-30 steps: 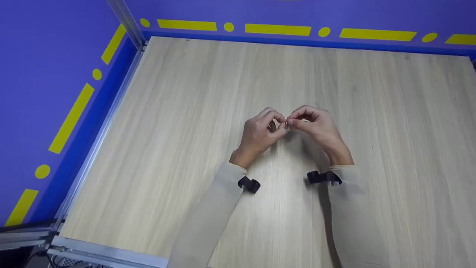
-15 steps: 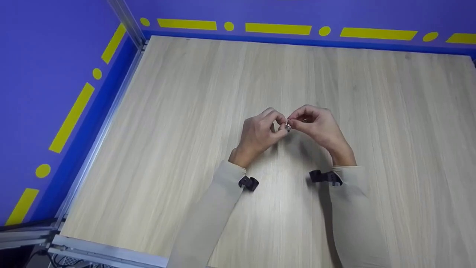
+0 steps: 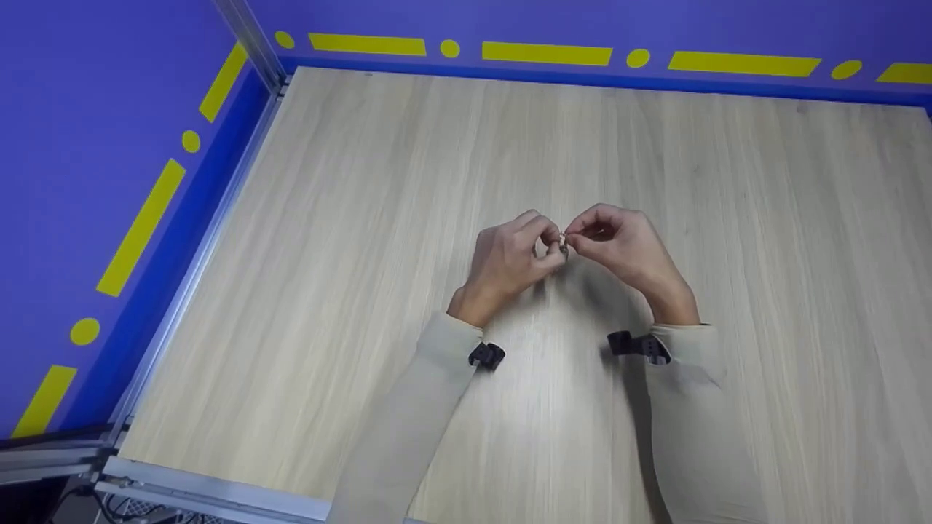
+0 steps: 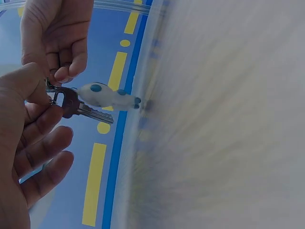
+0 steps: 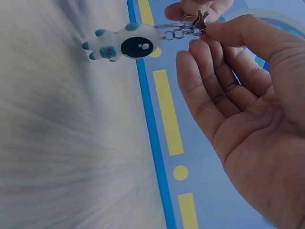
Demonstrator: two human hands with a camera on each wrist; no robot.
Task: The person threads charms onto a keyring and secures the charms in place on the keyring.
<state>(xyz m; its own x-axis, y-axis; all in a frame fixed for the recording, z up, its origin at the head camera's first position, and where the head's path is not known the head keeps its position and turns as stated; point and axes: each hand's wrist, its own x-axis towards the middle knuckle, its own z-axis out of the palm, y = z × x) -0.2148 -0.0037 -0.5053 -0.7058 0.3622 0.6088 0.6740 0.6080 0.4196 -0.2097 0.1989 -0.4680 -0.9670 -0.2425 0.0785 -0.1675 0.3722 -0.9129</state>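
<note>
Both hands meet over the middle of the tabletop [image 3: 378,218], fingertips close together. Left hand [image 3: 510,255]: thumb and index pinched at the head of a metal key [image 4: 81,107], exact contact partly hidden; its other fingers loosely bent. Right hand [image 3: 630,244]: thumb and fingertip pinched on a small metal clasp [image 5: 200,21], remaining fingers curved, palm visible in right wrist view. Short chain [image 5: 178,34] links clasp end to a white figurine charm [image 5: 114,44] with teal spots and a dark oval face. Key and charm hang side by side below the fingertips, off the tabletop, key blade pointing down. Beige sleeves, black wrist devices [image 3: 486,356] on both. Blue panels [image 3: 87,145] with yellow dashes and dots along far and left sides; metal frame [image 3: 251,44] at corner.
</note>
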